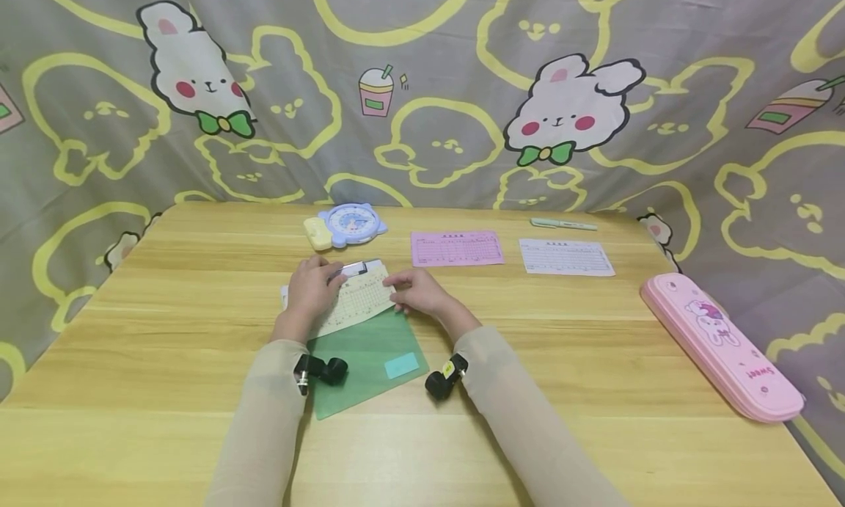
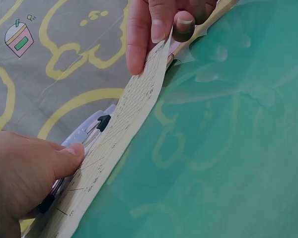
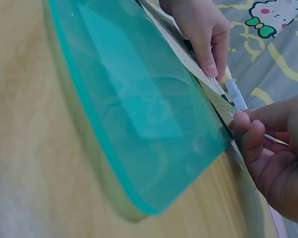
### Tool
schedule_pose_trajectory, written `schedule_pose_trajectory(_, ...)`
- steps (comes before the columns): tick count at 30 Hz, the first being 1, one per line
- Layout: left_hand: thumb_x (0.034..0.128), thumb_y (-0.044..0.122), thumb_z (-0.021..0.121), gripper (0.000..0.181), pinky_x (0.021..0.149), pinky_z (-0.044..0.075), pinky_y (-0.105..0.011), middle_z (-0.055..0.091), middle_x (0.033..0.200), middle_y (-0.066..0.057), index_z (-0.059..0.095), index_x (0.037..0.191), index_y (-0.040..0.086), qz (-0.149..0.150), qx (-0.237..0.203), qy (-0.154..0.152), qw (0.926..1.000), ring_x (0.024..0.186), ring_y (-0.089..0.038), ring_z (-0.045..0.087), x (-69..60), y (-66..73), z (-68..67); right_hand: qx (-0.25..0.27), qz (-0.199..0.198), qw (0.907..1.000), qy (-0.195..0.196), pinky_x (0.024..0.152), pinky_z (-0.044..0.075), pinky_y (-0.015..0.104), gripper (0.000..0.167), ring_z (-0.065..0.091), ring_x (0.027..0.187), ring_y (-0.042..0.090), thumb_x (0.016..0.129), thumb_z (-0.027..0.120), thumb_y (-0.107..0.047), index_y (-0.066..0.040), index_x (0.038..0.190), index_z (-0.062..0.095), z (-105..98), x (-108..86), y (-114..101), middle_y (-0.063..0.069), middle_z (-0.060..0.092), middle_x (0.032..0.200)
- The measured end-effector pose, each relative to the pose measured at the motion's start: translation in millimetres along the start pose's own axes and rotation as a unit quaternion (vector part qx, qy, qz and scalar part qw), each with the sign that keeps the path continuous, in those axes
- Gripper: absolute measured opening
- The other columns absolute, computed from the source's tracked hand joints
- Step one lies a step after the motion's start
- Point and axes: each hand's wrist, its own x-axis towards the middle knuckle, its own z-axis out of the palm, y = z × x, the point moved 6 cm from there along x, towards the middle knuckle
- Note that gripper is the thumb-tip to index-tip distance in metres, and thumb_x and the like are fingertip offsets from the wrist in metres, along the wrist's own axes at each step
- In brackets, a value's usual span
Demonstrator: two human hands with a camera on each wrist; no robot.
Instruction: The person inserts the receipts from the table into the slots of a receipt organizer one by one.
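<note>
A cream printed slip (image 1: 359,301) lies over a clipboard whose metal clip (image 1: 353,270) shows at the top. The left hand (image 1: 315,290) holds the clip end, its thumb on the clip in the left wrist view. The right hand (image 1: 422,293) pinches the slip's right edge between thumb and fingers; in the left wrist view that edge of the slip (image 2: 134,109) is raised. Below the slip is a translucent green sheet (image 1: 356,360) with a light blue label (image 1: 401,365); the same green sheet (image 3: 124,99) fills much of the right wrist view.
Behind the hands lie a blue and yellow clock-like toy (image 1: 353,224), a pink printed slip (image 1: 457,249), a white printed slip (image 1: 566,257) and a green pen (image 1: 563,224). A pink pencil case (image 1: 719,345) is at the right edge. A patterned curtain (image 1: 436,89) hangs behind the table (image 1: 165,389).
</note>
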Motion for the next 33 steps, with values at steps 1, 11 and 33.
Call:
schedule_pose_trajectory(1,0.0865,0.023,0.053,0.034,0.073,0.032,-0.04,0.046,0.099,-0.012,0.055,0.115,0.005,0.0,0.001,-0.001,1.0,0.088,-0.027,0.04,0.0,-0.1,0.1,0.001,0.005,1.0,0.001,0.047,0.043,0.022,0.033,0.052,0.054,0.015,0.078,0.056,0.006,0.001,0.11,0.056,0.0,1.4,1.1,0.013,0.056,0.086)
schedule_pose_trajectory(11,0.087,0.023,0.051,0.034,0.074,0.033,-0.04,0.047,0.098,-0.012,0.055,0.115,0.003,0.016,0.03,-0.003,0.9994,0.087,-0.027,0.04,0.0,2.1,0.2,-0.003,0.004,1.0,0.003,0.048,0.044,0.023,0.033,0.053,0.054,0.015,0.078,0.055,0.007,0.001,0.11,0.056,0.9,4.5,3.0,0.014,0.055,0.094)
schedule_pose_trajectory(33,0.0886,0.023,0.048,0.033,0.076,0.032,-0.04,0.047,0.102,-0.013,0.055,0.115,0.004,0.025,0.044,-0.003,0.9987,0.089,-0.028,0.04,0.7,2.6,1.2,-0.009,0.025,0.9996,0.009,0.049,0.045,0.024,0.032,0.053,0.055,0.016,0.077,0.056,0.006,0.0,0.109,0.057,0.5,17.2,2.0,0.017,0.054,0.107)
